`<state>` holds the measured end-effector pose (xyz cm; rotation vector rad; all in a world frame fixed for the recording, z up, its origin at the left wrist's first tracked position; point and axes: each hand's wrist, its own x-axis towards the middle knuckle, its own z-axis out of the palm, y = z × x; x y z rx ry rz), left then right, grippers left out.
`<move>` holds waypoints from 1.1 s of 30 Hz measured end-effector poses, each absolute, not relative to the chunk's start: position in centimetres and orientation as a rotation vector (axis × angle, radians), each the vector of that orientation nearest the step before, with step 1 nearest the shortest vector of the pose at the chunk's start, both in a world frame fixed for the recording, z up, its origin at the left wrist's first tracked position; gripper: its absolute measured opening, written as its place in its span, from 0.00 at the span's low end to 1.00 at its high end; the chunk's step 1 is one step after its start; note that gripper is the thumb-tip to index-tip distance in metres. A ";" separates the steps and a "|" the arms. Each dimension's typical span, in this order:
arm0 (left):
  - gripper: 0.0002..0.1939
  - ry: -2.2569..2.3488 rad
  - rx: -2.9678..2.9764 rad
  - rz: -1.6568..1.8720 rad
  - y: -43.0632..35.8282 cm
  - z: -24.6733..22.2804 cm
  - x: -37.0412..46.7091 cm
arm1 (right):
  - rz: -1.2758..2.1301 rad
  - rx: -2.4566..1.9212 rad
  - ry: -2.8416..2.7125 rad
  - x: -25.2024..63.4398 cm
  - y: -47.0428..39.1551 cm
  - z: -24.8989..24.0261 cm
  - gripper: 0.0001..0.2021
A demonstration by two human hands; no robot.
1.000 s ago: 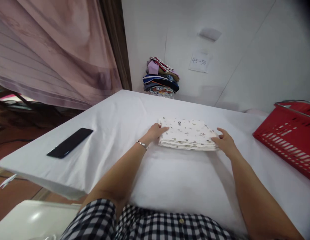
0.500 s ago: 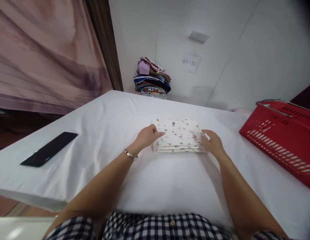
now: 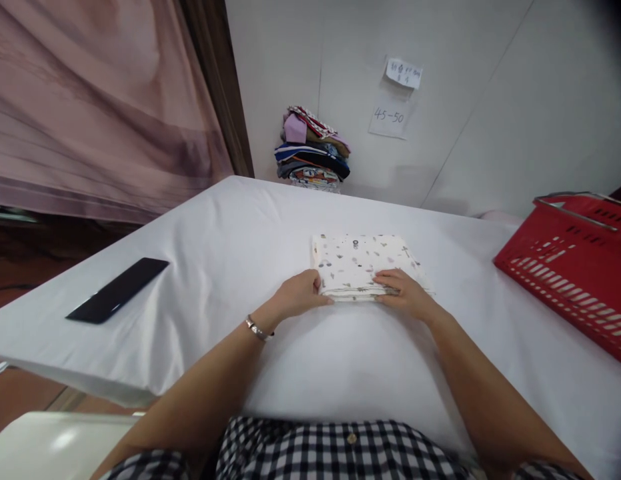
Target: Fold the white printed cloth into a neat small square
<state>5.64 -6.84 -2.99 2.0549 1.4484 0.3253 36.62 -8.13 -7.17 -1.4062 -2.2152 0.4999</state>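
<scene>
Cloth (image 3: 357,257) looks mostly folded — layered rectangle, mid-frame. Left hand (image 3: 301,293) pinching lower-left corner, right hand (image 3: 407,295) pinching lower edge — not released yet.

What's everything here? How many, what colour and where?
folded cloth: 1, printed white, centre
table: 1, white, centre
flat slab: 1, black, table's left
basket: 1, red, table's right
clothes stack: 1, multicoloured, beyond table
paper notes: 2, white, on wall
curtain: 1, pink, upper left
drape: 1, brown, beside curtain
smooth surface: 1, white, bottom left
bracelet: 1, silver, lower middle
shirt: 1, black and white, bottom
left hand: 1, bare, cloth's left
right hand: 1, bare, cloth's near edge
</scene>
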 end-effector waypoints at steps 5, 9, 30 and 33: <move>0.09 1.519 2.114 0.470 -7.6 -3.4 7.0 | 0.475 -1.389 -2.195 36.2 -8.2 -7.0 0.19; 0.10 1.586 2.225 0.599 -8.2 -3.6 7.5 | 0.518 -1.383 -2.132 36.1 -8.1 -7.2 0.15; 0.11 1.634 2.394 0.050 -7.8 -3.8 6.9 | 0.629 -1.414 -1.997 34.3 -8.5 -5.3 0.13; 0.13 1.564 2.308 0.162 -7.7 -3.4 6.7 | 0.518 -1.336 -1.983 32.5 -8.3 -5.2 0.09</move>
